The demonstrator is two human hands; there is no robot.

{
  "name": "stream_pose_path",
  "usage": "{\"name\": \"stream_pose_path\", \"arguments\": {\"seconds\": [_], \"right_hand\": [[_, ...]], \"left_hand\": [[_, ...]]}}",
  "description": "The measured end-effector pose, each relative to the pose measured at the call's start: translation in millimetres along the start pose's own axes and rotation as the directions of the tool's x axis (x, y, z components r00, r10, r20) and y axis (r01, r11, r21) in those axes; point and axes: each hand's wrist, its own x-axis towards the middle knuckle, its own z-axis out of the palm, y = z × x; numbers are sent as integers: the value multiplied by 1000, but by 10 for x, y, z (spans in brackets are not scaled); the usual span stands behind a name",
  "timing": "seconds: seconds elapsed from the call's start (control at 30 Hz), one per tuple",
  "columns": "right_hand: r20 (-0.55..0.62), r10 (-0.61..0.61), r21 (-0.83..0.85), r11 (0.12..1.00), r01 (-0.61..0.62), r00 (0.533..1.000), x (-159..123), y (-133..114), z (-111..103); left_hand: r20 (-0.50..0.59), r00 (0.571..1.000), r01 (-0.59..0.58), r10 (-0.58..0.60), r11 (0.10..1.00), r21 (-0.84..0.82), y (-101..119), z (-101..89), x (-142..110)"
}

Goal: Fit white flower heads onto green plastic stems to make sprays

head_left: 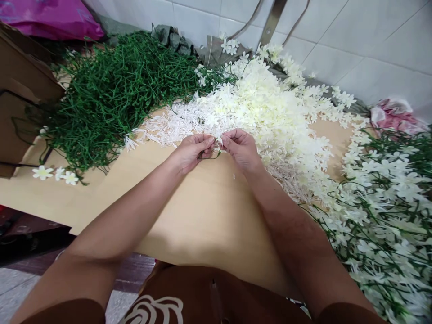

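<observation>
Both hands meet over the near edge of the flower piles. My left hand (195, 150) pinches a thin green plastic stem (214, 156), whose curved end hangs below the fingers. My right hand (240, 146) has thumb and forefinger closed on a small white artificial flower (219, 138) at the stem's tip. Fingertips hide most of that flower. Just beyond the hands lie loose white stamen pieces (182, 118) and a large heap of cream-white artificial blossoms (259, 103). A big tangle of green plastic stems (135, 85) lies to the left.
A brown board (195, 202) covers the table. Finished-looking flower stems (388, 216) pile up at right. Three white flowers (43, 172) lie at left beside a cardboard box (23, 99). A purple bag (50, 20), a pink-white cloth or bag (396, 116) and the tiled wall (371, 36) stand behind.
</observation>
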Motion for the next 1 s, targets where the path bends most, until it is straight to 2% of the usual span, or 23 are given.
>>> {"name": "stream_pose_path", "arguments": {"seconds": [0.2,0.33,0.5,0.63,0.8,1.0], "right_hand": [[7,-25,-27,999,26,1000,22,37,-29],[3,-131,-144,981,130,991,1,14,-18],[27,-257,-316,915,252,966,-45,-14,-4],[49,-236,-408,882,235,971,-75,-7,-14],[42,-173,-403,898,175,984,-112,43,-20],[20,-173,-379,910,168,985,-129,140,-12]], "left_hand": [[-50,998,32,-31,999,17,17,25,-2],[-88,995,50,-48,999,19,28,33,-7],[-81,997,22,-17,998,63,29,37,-20],[-142,989,-17,46,980,197,17,46,-16],[-192,979,-6,67,953,302,4,86,-12],[-210,976,28,59,919,392,8,137,-24]]}}
